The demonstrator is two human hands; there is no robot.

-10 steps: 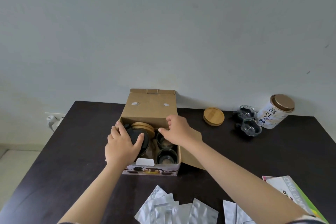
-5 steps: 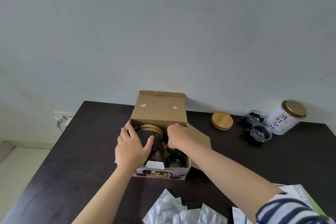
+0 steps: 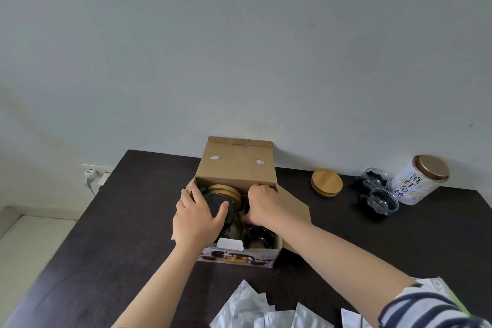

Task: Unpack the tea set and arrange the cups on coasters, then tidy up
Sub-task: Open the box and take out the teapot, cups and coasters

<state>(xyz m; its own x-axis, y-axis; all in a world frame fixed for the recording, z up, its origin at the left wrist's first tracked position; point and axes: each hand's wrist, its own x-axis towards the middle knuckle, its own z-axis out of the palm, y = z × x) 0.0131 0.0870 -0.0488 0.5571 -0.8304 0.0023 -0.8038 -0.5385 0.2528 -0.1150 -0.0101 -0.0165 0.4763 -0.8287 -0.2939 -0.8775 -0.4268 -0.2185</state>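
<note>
An open cardboard box (image 3: 235, 168) stands at the middle of the dark table (image 3: 111, 242), its lid flap raised towards the wall. Inside it lie a black-lidded teapot (image 3: 225, 210), a stack of wooden coasters (image 3: 223, 190) behind it, and a dark glass cup (image 3: 259, 238) at the front right. My left hand (image 3: 195, 217) grips the teapot's black lid from the left. My right hand (image 3: 266, 206) reaches into the box's right half with curled fingers, covering another cup; what it grips is hidden. Two glass cups (image 3: 378, 192) stand on the table at the right.
A wooden coaster (image 3: 326, 182) lies right of the box. A white tea tin (image 3: 419, 180) with a gold lid stands at the far right. Several silver foil pouches (image 3: 263, 309) lie at the near edge, a green-edged packet (image 3: 450, 293) beside them. A wall socket (image 3: 91, 174) sits left.
My right hand has closed and dipped deeper into the box's right side. My left hand stays on the teapot lid. The view has shifted slightly.
</note>
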